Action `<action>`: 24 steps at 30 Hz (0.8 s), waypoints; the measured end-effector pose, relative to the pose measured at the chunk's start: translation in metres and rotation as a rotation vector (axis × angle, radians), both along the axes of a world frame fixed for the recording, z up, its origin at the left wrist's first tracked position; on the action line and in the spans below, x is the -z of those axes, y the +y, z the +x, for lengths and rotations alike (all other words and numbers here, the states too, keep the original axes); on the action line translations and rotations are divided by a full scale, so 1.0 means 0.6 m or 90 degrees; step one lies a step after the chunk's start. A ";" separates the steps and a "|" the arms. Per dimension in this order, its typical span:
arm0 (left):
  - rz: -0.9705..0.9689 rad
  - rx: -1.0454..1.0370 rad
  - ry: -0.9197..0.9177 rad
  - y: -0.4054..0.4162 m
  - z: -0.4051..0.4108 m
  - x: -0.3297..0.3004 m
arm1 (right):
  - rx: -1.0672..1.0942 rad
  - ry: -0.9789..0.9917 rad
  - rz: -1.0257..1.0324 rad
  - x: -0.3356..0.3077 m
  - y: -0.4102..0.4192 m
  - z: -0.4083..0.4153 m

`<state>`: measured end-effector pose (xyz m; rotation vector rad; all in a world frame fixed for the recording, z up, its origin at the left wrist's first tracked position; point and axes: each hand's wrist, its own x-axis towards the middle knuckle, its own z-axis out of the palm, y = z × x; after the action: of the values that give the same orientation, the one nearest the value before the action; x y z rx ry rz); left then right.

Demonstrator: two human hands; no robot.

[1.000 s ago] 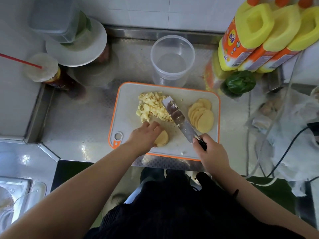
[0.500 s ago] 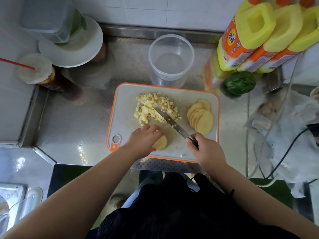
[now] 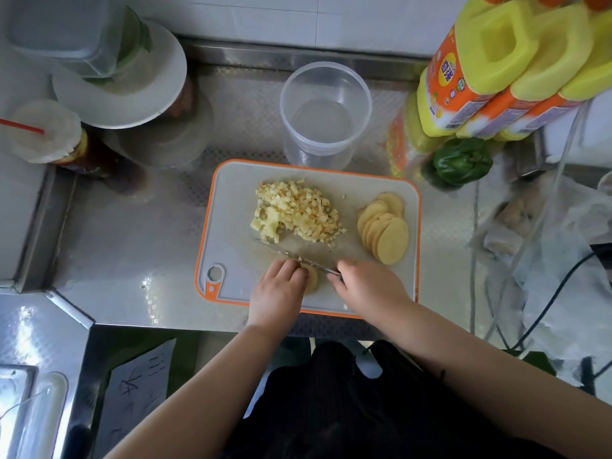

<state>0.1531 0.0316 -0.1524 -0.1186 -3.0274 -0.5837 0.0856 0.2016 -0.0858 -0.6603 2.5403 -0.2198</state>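
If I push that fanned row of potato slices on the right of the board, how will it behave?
The potato slices lean overlapped, so a push would probably spread them rather than move as one. They look thin and flat, so likely light and unlikely to roll. Cut faces may slide on the smooth board.

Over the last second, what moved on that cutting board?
The right hand swung the knife down from beside the diced pile onto the potato piece that the left hand holds. That hold, the pile and the fanned slices stayed put.
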 end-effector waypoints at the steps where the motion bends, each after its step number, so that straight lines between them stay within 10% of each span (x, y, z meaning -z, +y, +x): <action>1: 0.008 0.001 0.007 0.000 0.001 0.003 | -0.009 0.003 0.011 0.003 0.001 -0.002; 21: 0.040 0.009 0.158 -0.006 -0.001 -0.013 | -0.011 -0.108 0.064 0.046 -0.003 -0.022; 24: -0.021 -0.003 0.025 -0.002 -0.077 -0.078 | -0.024 -0.008 0.046 0.043 -0.006 -0.020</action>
<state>0.1069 0.0304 -0.1055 -0.1241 -2.9986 -0.5258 0.0737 0.1980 -0.1115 -0.6763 2.5093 -0.1183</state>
